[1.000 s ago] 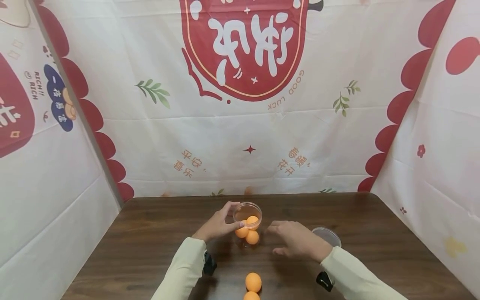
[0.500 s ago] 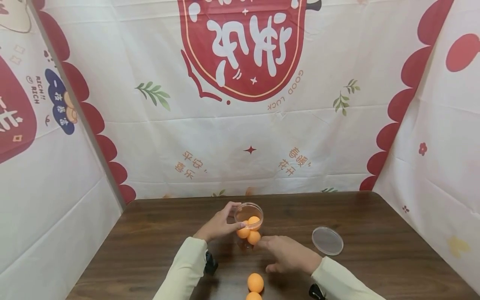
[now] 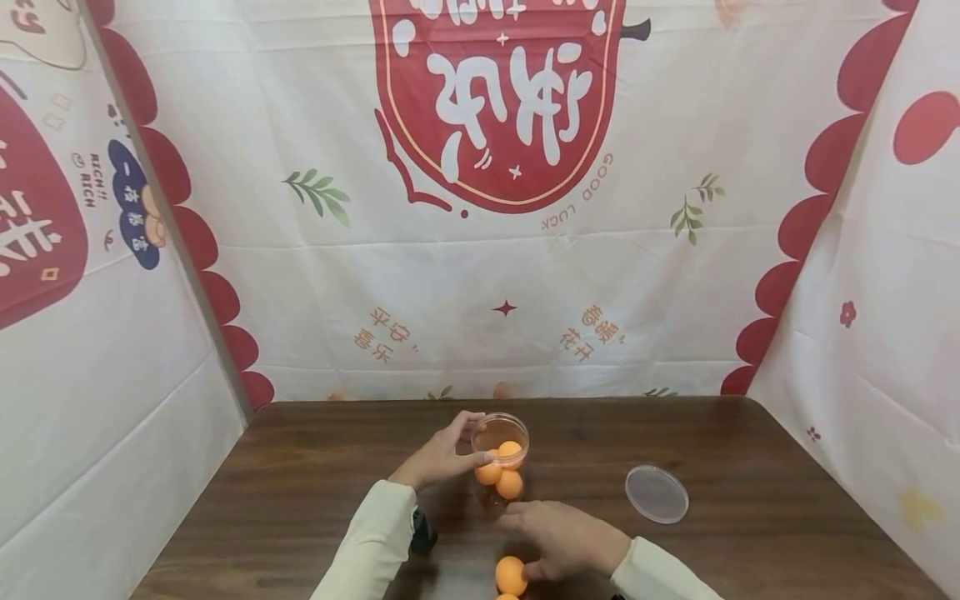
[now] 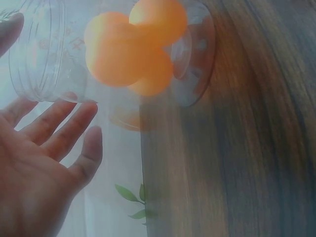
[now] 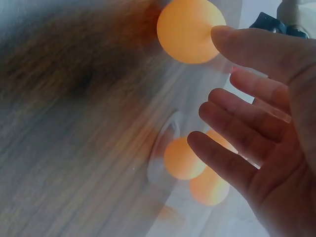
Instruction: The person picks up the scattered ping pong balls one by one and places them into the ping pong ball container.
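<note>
A clear plastic jar (image 3: 500,429) with several orange ping-pong balls (image 3: 510,484) inside stands on the table. My left hand (image 3: 444,457) holds it near the rim, thumb on the near side and fingers behind. The left wrist view shows the ribbed neck of the jar (image 4: 37,49) between thumb and fingers. Closer to me, my right hand (image 3: 562,535) reaches over a loose ping-pong ball (image 3: 511,575). In the right wrist view its thumb tip is right at this ball (image 5: 190,32), while the other fingers extend away from it.
Flat on the brown wooden table (image 3: 322,500), a round clear lid (image 3: 657,494) lies to the right of the jar. Another orange ball (image 3: 507,597) is partly cut off at the bottom edge. A printed white cloth (image 3: 465,275) hangs behind the table and at both sides.
My right hand has moved left and toward me, from beside the jar to the nearer loose ball, uncovering the lid. The left hand stays on the jar.
</note>
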### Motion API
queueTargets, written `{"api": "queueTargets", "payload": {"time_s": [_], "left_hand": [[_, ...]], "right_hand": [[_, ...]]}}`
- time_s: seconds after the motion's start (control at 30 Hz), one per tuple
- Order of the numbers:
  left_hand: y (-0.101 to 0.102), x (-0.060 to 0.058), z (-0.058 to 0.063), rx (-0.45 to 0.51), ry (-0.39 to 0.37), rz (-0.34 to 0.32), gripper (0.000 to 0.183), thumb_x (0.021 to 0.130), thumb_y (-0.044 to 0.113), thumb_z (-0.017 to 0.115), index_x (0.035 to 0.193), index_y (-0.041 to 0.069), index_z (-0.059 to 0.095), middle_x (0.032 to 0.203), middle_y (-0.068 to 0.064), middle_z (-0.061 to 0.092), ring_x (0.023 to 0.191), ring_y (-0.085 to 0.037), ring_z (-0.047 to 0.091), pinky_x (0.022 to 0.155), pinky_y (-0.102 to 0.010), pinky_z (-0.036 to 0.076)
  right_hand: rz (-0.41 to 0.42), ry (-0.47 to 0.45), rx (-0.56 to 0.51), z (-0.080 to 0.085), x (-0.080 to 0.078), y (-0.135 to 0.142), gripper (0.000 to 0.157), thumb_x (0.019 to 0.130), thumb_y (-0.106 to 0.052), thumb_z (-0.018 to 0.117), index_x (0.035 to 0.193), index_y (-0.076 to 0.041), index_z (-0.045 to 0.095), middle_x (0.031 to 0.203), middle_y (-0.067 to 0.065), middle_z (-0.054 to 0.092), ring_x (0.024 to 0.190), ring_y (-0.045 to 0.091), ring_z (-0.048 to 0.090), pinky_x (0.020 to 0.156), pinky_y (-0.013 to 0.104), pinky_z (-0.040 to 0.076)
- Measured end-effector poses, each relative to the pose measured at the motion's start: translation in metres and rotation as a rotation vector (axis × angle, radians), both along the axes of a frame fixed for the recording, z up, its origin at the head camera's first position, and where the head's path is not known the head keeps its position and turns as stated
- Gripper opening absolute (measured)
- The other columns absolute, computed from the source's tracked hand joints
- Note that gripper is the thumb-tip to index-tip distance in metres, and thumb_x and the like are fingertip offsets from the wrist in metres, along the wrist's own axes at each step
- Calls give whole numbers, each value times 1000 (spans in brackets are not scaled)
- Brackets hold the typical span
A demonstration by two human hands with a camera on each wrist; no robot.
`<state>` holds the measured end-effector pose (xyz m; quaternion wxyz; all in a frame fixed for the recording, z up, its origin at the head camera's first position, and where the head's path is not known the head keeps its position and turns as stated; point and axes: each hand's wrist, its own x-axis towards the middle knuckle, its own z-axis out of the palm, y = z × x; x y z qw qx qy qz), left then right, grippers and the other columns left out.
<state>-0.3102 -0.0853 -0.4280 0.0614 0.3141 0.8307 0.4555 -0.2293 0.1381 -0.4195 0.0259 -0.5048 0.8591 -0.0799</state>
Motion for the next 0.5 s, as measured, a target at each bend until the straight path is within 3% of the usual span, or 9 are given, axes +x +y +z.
{"api": "queueTargets", "payload": {"time_s": [0.23, 0.5], "left_hand": [[-1, 1, 1, 24, 4, -15, 61, 91, 35, 63, 139, 8, 36, 139, -16, 49, 124, -33, 49, 97, -43, 47], [0, 0, -1, 35, -5, -15, 58, 92, 33, 63, 138, 9, 36, 140, -19, 48, 125, -33, 49, 98, -45, 45]], "right_hand": [[75, 91, -26, -5, 2, -3, 34, 67, -20, 81, 95, -20, 62, 88, -14, 54, 76, -5, 46, 64, 6, 36], [156, 64, -41, -7, 2, -6, 27, 71, -20, 78, 95, -23, 66, 90, -13, 59, 78, -7, 48, 67, 3, 35]]}}
